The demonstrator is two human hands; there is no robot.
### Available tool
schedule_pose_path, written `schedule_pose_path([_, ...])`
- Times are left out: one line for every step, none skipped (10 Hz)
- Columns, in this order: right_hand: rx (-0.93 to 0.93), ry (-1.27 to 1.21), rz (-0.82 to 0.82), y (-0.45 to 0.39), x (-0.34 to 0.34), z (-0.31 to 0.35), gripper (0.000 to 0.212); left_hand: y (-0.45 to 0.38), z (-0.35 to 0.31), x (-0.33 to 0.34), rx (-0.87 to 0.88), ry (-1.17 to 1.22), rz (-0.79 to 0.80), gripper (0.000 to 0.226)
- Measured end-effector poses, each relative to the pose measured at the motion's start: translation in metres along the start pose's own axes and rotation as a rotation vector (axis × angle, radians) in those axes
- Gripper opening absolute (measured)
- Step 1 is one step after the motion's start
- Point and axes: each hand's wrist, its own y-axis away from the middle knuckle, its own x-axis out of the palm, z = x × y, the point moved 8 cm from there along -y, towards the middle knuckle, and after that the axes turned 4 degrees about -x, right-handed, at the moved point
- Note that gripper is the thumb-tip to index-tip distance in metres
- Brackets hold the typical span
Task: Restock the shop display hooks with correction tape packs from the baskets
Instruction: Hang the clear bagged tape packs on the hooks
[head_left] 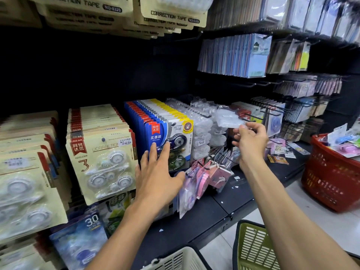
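Now we pinch a clear correction tape pack (228,118) in our right hand (251,141) at two o'clock by its thin, light, slippery edge, best gripped near the hang hole, while our left hand (155,172) presses flat-fingered on the blue packs (167,141).

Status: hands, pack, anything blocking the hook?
Left hand flat on blue packs. Right hand pinches clear pack near its hook. Nothing blocking.
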Motion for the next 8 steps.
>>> schedule_pose_path([0.019, 0.097, 0.024, -0.012, 0.015, -0.011, 0.012, -0.005, 0.0, -0.006, 0.011, 0.025, -0.022, 0.088])
schedule_pose_path([0.032, 0.156, 0.139, -0.017, 0.032, -0.017, 0.024, -0.009, 0.002, -0.006, 0.01, 0.03, -0.023, 0.088])
schedule_pose_path([0.156, 0.17, 0.362, -0.017, 0.06, -0.026, 0.05, -0.012, 0.003, -0.006, 0.006, 0.05, -0.031, 0.087])
schedule_pose_path([0.242, 0.221, 0.466, -0.015, 0.07, -0.035, 0.055, -0.013, 0.002, -0.005, 0.006, 0.054, -0.027, 0.087])
schedule_pose_path([0.332, 0.263, 0.515, -0.014, 0.068, -0.051, 0.057, -0.012, 0.003, -0.007, 0.019, 0.058, -0.038, 0.085])
schedule_pose_path([0.338, 0.261, 0.499, -0.014, 0.06, -0.054, 0.053, -0.013, 0.004, -0.01, 0.034, 0.07, -0.029, 0.085])
schedule_pose_path([0.325, 0.256, 0.419, -0.008, 0.041, -0.056, 0.04, -0.005, 0.007, -0.009, 0.068, 0.081, -0.022, 0.085])
schedule_pose_path([0.313, 0.279, 0.417, 0.008, 0.029, -0.061, 0.033, -0.004, 0.016, -0.013, 0.074, 0.075, -0.028, 0.085])
